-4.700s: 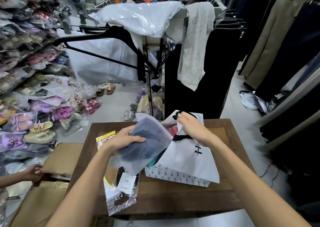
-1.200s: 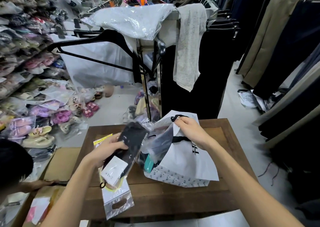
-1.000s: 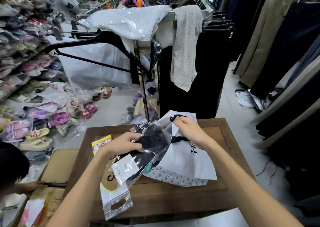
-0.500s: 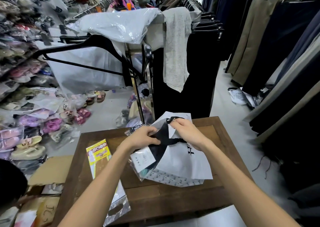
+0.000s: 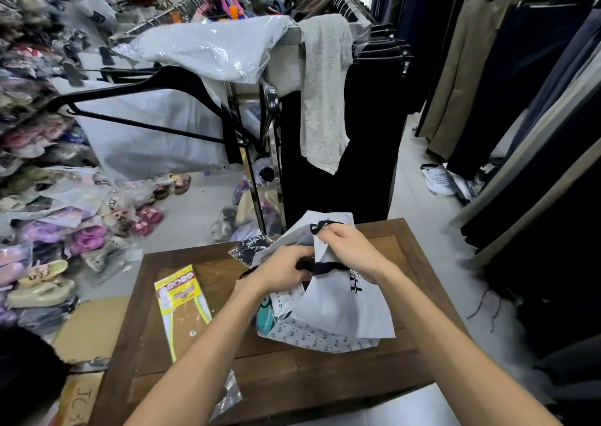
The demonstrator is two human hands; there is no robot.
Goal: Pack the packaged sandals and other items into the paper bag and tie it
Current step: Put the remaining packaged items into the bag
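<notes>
Now | left hand (image 5: 286,271) in paper bag (image 5: 341,308) | right hand (image 5: 349,251) pinches rim

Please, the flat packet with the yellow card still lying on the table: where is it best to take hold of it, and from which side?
Probably pinch the near end of the flat packet, where its clear plastic overhangs the table edge, coming from the front. It lies flat, so elsewhere fingers cannot easily get beneath.
</notes>
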